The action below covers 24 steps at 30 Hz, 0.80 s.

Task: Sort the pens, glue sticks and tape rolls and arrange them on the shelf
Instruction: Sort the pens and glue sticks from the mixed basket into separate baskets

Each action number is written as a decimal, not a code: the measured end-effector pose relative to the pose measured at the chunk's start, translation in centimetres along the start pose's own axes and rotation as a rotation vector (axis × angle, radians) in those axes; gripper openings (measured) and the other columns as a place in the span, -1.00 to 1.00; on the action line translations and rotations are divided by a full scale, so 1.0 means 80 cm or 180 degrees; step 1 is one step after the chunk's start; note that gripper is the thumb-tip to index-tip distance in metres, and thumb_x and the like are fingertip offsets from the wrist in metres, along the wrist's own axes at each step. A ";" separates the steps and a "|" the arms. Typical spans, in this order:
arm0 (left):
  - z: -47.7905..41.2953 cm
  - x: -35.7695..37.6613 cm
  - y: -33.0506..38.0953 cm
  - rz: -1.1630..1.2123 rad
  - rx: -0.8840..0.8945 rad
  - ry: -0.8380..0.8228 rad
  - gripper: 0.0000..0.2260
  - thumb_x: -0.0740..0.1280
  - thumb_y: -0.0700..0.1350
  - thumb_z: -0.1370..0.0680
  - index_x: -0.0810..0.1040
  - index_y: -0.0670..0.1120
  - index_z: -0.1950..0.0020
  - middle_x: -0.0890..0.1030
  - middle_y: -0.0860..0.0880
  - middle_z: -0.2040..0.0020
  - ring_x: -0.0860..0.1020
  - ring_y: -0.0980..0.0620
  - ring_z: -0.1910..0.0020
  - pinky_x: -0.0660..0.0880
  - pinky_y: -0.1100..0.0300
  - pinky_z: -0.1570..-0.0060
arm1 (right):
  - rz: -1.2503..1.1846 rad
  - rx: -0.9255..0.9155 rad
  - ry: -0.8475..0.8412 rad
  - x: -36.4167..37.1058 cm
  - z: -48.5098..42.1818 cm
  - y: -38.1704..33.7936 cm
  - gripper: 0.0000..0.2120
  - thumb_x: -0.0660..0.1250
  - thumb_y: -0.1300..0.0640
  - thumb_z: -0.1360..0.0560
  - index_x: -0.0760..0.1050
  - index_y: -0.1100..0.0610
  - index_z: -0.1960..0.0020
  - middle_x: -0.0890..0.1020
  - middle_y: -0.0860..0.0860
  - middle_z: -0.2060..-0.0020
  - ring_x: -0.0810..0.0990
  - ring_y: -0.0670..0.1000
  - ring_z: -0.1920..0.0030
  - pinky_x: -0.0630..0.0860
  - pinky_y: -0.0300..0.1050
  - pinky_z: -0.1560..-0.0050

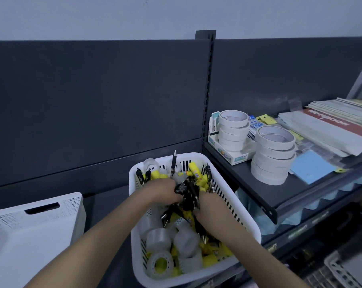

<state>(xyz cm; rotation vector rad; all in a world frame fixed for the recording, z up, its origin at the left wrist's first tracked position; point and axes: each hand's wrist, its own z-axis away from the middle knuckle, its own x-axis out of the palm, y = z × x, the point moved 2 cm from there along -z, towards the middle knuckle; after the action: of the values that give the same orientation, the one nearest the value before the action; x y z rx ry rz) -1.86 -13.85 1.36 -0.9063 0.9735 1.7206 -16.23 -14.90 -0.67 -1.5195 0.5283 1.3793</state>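
Both hands plunge into a white slatted plastic basket [228,196] crammed with clear tape rolls [158,239], yellow glue sticks [194,170] and black pens [173,164]. The left hand [163,191] and right hand [203,201] close together around a bundle of black pens [188,192]; the fingers are largely hidden. White tape stacks [272,154] stand near the dark shelf's [252,185] front edge.

Both hands closed together, forearms converging

The bare forearms reach forward and meet in the middle. The left hand [163,191] curls its fingers shut, knuckles up. The right hand [198,201] closes beside it, nearly touching (its fingertips are hidden), sharing one grip on a bundle of pens [187,192].
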 end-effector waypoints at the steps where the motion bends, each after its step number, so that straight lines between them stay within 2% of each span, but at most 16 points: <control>1: 0.001 -0.002 0.005 -0.0013 0.0032 -0.0067 -0.73 0.25 0.05 -0.54 0.45 -0.13 0.21 0.50 -0.11 0.24 0.49 -0.11 0.13 0.39 0.12 0.30 | 0.0090 0.0016 -0.0039 0.004 -0.002 -0.003 -0.74 0.23 0.25 -0.51 0.22 0.12 0.30 0.37 0.01 0.36 0.39 -0.01 0.38 0.38 -0.12 0.37; 2: 0.002 -0.004 0.011 -0.0022 0.0053 -0.0080 -0.74 0.28 0.07 -0.52 0.49 -0.13 0.06 0.56 -0.17 0.09 0.53 -0.16 0.03 0.47 0.08 0.16 | 0.0128 0.0016 -0.0034 0.006 -0.005 -0.004 -0.77 0.23 0.24 -0.51 0.25 0.14 0.27 0.36 0.01 0.36 0.41 0.01 0.36 0.33 -0.15 0.42; 4: -0.006 -0.004 0.016 0.0004 0.0054 -0.0062 -0.77 0.35 0.07 -0.46 0.44 0.00 -0.01 0.55 -0.15 -0.05 0.54 -0.16 -0.08 0.50 0.04 -0.04 | 0.0199 0.0077 -0.0039 0.006 -0.005 -0.010 -0.94 0.25 0.21 -0.52 0.38 0.19 0.05 0.53 0.07 0.18 0.57 0.10 0.16 0.37 -0.14 0.33; 5: -0.011 -0.004 0.018 0.0046 0.0030 -0.0079 -0.75 0.36 0.06 -0.44 0.42 0.00 -0.01 0.56 -0.13 -0.05 0.55 -0.14 -0.09 0.50 0.04 -0.06 | 0.0266 0.0146 -0.0018 0.008 -0.004 -0.012 -0.86 0.24 0.21 -0.53 0.39 0.21 -0.07 0.57 0.10 0.05 0.60 0.12 0.05 0.38 -0.11 0.27; 7: -0.020 -0.004 0.020 0.0139 -0.0053 -0.0094 -0.66 0.35 0.00 -0.44 0.45 -0.08 -0.16 0.57 -0.14 -0.03 0.57 -0.14 -0.07 0.49 0.06 -0.04 | 0.0470 0.0235 0.0010 0.011 -0.005 -0.013 -0.76 0.20 0.26 -0.54 0.35 0.24 -0.19 0.53 0.13 -0.10 0.59 0.13 -0.07 0.40 -0.06 0.21; 9: -0.024 -0.004 0.020 0.0154 -0.0126 -0.0077 -0.62 0.29 -0.05 -0.49 0.40 -0.10 -0.29 0.57 -0.16 -0.03 0.55 -0.12 0.01 0.43 0.11 0.08 | 0.0390 0.0334 0.0024 0.009 -0.008 -0.010 -0.82 0.19 0.31 -0.51 0.39 0.24 -0.11 0.52 0.13 -0.03 0.59 0.15 -0.09 0.45 -0.07 0.19; 10: -0.024 -0.004 0.019 0.0112 -0.0165 -0.0081 -0.60 0.25 -0.06 -0.52 0.35 -0.11 -0.34 0.55 -0.15 0.01 0.51 -0.08 0.09 0.38 0.14 0.14 | 0.0309 0.0352 0.0064 0.003 -0.010 -0.007 -0.95 0.19 0.31 -0.50 0.39 0.21 0.06 0.50 0.09 0.12 0.59 0.15 -0.05 0.44 -0.13 0.26; 11: -0.025 -0.002 0.017 0.0076 -0.0175 -0.0095 -0.61 0.22 -0.06 -0.55 0.31 -0.11 -0.36 0.52 -0.13 0.10 0.45 -0.04 0.19 0.34 0.16 0.21 | 0.0204 0.0367 0.0122 -0.001 -0.015 -0.001 -0.84 0.19 0.31 -0.50 0.31 0.17 0.24 0.43 0.04 0.27 0.59 0.14 0.01 0.38 -0.17 0.35; 12: -0.025 0.000 0.015 0.0048 -0.0159 -0.0084 -0.65 0.19 -0.06 -0.56 0.33 -0.11 -0.33 0.46 -0.08 0.21 0.38 0.01 0.29 0.29 0.16 0.29 | 0.0058 0.0409 0.0093 -0.005 -0.018 0.004 -0.72 0.18 0.29 -0.51 0.21 0.14 0.34 0.34 0.01 0.36 0.56 0.13 0.10 0.32 -0.18 0.39; 14: -0.028 0.005 0.010 0.0042 -0.0153 0.0069 -0.90 0.16 -0.08 -0.57 0.42 -0.08 0.01 0.31 -0.02 0.35 0.27 0.04 0.39 0.18 0.16 0.38 | -0.0401 0.0428 0.0016 -0.011 -0.022 0.018 -0.66 0.20 0.24 -0.51 0.14 0.13 0.36 0.28 0.00 0.40 0.41 0.03 0.29 0.27 -0.18 0.37; 15: -0.030 0.007 0.008 0.0078 -0.0172 0.0183 -0.86 0.15 -0.10 -0.56 0.35 -0.07 0.19 0.28 -0.01 0.36 0.26 0.04 0.40 0.16 0.16 0.38 | -0.0697 0.0426 -0.0003 -0.013 -0.022 0.024 -0.69 0.22 0.24 -0.50 0.17 0.14 0.35 0.29 0.01 0.40 0.35 0.00 0.35 0.23 -0.19 0.39; 16: -0.029 0.008 0.008 0.0041 -0.0190 0.0268 -0.80 0.14 -0.13 -0.56 0.26 -0.07 0.27 0.28 -0.01 0.35 0.29 0.02 0.38 0.18 0.16 0.36 | -0.1057 0.0428 -0.0006 -0.015 -0.019 0.030 -0.73 0.24 0.25 -0.49 0.21 0.16 0.32 0.32 0.02 0.41 0.31 -0.02 0.39 0.21 -0.19 0.40; 18: -0.021 0.009 0.009 -0.0051 -0.0174 0.0465 -0.83 0.12 -0.16 -0.58 0.27 -0.08 0.22 0.35 -0.01 0.29 0.41 -0.05 0.22 0.28 0.12 0.20 | -0.1811 0.0489 -0.0002 -0.017 -0.014 0.040 -0.79 0.25 0.29 -0.49 0.29 0.18 0.28 0.42 0.09 0.38 0.38 0.03 0.38 0.31 -0.17 0.34; 19: -0.016 0.009 0.010 -0.0058 -0.0164 0.0533 -0.89 0.12 -0.14 -0.60 0.32 -0.11 0.12 0.44 -0.03 0.21 0.47 -0.10 0.10 0.31 0.08 0.08 | -0.2215 0.0527 -0.0004 -0.017 -0.010 0.044 -0.82 0.24 0.30 -0.50 0.33 0.19 0.26 0.46 0.13 0.36 0.42 0.06 0.36 0.37 -0.12 0.29; 21: -0.001 0.009 0.010 0.0084 -0.0204 0.0742 -0.83 0.10 -0.08 -0.62 0.35 -0.16 -0.08 0.54 -0.11 -0.03 0.50 -0.16 -0.09 0.33 0.05 -0.09 | -0.2934 0.0609 -0.0131 -0.022 -0.003 0.046 -0.87 0.20 0.32 -0.54 0.37 0.22 0.19 0.50 0.15 0.34 0.48 0.06 0.38 0.43 -0.09 0.30; 24: 0.014 0.011 0.001 0.0442 -0.0330 0.0986 -0.85 0.09 -0.05 -0.62 0.28 -0.13 0.00 0.54 -0.18 -0.08 0.50 -0.18 -0.09 0.37 0.08 -0.01 | -0.3537 0.0648 -0.0271 -0.028 0.005 0.045 -0.90 0.16 0.32 -0.57 0.37 0.25 0.13 0.50 0.15 0.30 0.50 0.02 0.39 0.42 -0.13 0.39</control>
<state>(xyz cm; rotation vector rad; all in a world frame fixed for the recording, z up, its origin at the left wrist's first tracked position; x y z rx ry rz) -2.36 -12.53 1.09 -1.2239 1.1805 1.7928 -19.98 -16.73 0.15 -1.2358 -0.2391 0.4878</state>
